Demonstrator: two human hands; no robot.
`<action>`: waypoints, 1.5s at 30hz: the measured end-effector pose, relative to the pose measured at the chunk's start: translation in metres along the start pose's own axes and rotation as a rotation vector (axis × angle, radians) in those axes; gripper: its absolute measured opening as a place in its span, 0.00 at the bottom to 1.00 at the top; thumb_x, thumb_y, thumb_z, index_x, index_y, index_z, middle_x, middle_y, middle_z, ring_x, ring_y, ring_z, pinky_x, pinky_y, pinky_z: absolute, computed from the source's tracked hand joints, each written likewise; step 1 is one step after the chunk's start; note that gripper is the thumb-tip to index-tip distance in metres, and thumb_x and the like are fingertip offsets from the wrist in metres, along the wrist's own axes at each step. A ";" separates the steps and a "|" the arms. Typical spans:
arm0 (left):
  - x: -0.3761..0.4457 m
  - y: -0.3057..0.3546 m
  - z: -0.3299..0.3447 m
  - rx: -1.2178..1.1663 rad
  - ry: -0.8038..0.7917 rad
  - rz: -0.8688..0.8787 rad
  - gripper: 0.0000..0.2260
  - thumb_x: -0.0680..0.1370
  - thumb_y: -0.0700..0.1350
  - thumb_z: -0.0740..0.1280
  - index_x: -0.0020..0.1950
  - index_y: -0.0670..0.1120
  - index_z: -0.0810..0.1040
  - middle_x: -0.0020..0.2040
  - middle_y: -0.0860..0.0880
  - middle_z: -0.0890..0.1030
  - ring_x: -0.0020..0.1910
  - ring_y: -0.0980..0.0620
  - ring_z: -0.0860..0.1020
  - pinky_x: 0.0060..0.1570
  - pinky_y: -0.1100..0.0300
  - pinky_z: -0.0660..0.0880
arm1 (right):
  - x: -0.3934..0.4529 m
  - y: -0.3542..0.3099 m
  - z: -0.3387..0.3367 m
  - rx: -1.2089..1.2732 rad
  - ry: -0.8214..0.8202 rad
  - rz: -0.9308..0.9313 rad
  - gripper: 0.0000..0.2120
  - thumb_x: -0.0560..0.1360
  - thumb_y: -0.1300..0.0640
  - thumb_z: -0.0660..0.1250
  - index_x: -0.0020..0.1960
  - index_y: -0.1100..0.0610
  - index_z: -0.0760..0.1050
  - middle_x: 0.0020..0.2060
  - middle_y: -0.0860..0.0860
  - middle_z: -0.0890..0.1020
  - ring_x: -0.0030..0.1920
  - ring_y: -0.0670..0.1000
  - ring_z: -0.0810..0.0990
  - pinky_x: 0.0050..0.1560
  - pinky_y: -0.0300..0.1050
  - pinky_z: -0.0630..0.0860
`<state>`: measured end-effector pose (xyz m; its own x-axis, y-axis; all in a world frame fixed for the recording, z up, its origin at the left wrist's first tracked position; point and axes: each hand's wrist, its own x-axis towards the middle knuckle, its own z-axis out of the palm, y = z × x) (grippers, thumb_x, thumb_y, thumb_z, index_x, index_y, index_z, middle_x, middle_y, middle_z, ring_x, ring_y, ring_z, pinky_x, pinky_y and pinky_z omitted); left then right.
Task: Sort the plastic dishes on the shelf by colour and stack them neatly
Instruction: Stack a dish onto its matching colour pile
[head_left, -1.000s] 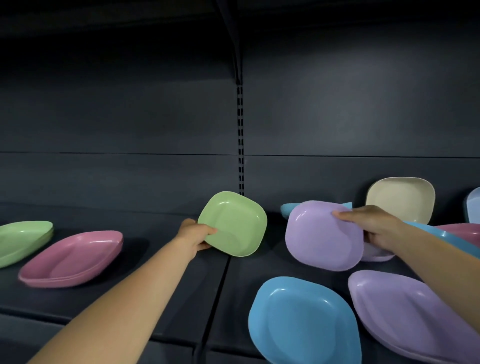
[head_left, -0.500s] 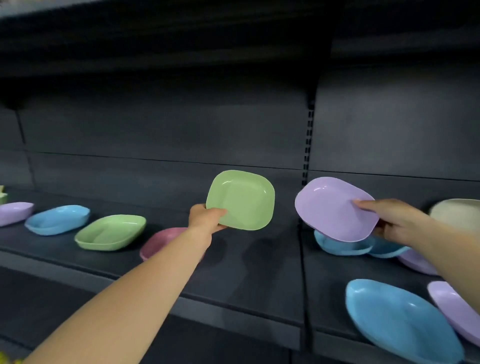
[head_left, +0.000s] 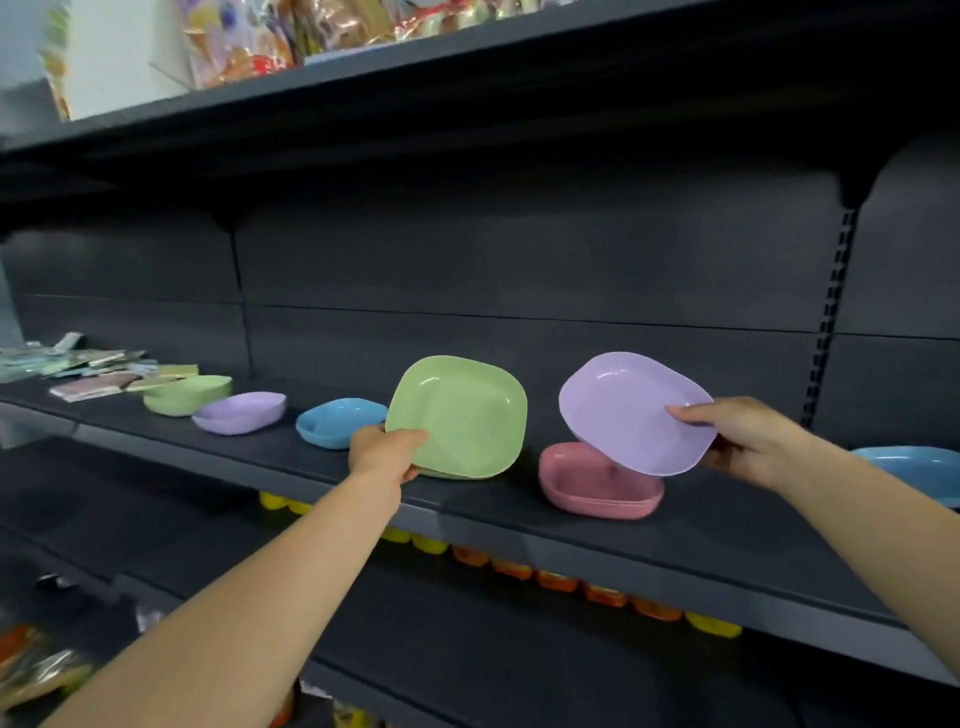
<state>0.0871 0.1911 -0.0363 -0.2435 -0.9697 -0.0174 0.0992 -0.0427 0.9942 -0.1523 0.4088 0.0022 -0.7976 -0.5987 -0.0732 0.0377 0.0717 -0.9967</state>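
A: Item one, left hand (head_left: 382, 451)?
B: It grips a green dish (head_left: 460, 415) by its lower left edge, thumb over the rim, the other fingers curled behind. The dish is tilted up, hollow side toward the camera, lifted above the shelf (head_left: 675, 525). A sliver of green shows under its lower edge; whether that is a second dish cannot be told.

A: Item two, right hand (head_left: 743, 439)?
B: It pinches a purple dish (head_left: 634, 413) at its right rim, thumb on the inner face, fingers under. That dish is also tilted and off the shelf, its lower edge hanging over a pink stack.

A: The pink stack?
B: Pink dishes (head_left: 597, 480), nested, resting on the shelf just below the purple dish.

A: Further entries on the same shelf?
B: Going left: a blue dish (head_left: 337, 422) partly behind the left hand, a second purple dish (head_left: 241, 413), then a green stack (head_left: 187, 395). At the far right edge, another blue dish (head_left: 914, 470), cut off by the frame.

A: Sundries?
B: Flat packets (head_left: 88, 371) at the shelf's far left; wrapped goods (head_left: 270, 36) on the upper shelf; yellow and orange containers (head_left: 571, 579) showing beneath the shelf's front lip.
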 end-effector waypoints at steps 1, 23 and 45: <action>0.004 -0.001 -0.011 -0.016 0.003 -0.010 0.09 0.74 0.35 0.69 0.39 0.46 0.73 0.46 0.45 0.78 0.38 0.51 0.75 0.30 0.60 0.71 | 0.000 0.001 0.012 -0.004 0.000 0.003 0.12 0.73 0.64 0.70 0.55 0.65 0.76 0.50 0.58 0.80 0.48 0.57 0.78 0.48 0.49 0.74; 0.141 -0.018 0.002 0.817 -0.196 0.011 0.08 0.74 0.41 0.59 0.46 0.39 0.75 0.28 0.47 0.76 0.23 0.53 0.72 0.24 0.64 0.67 | 0.098 -0.021 0.129 -0.034 -0.074 -0.051 0.09 0.72 0.66 0.70 0.52 0.65 0.79 0.48 0.58 0.83 0.43 0.55 0.81 0.40 0.46 0.77; 0.184 -0.023 -0.008 0.906 -0.501 0.126 0.26 0.68 0.70 0.64 0.42 0.46 0.70 0.38 0.48 0.79 0.33 0.50 0.76 0.33 0.61 0.70 | 0.150 -0.025 0.173 -0.058 -0.006 -0.108 0.08 0.72 0.66 0.70 0.51 0.63 0.78 0.47 0.56 0.82 0.44 0.55 0.80 0.41 0.45 0.77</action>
<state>0.0475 0.0120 -0.0629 -0.6746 -0.7351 -0.0677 -0.5592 0.4491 0.6968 -0.1688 0.1788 0.0097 -0.7917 -0.6099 0.0345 -0.0837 0.0523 -0.9951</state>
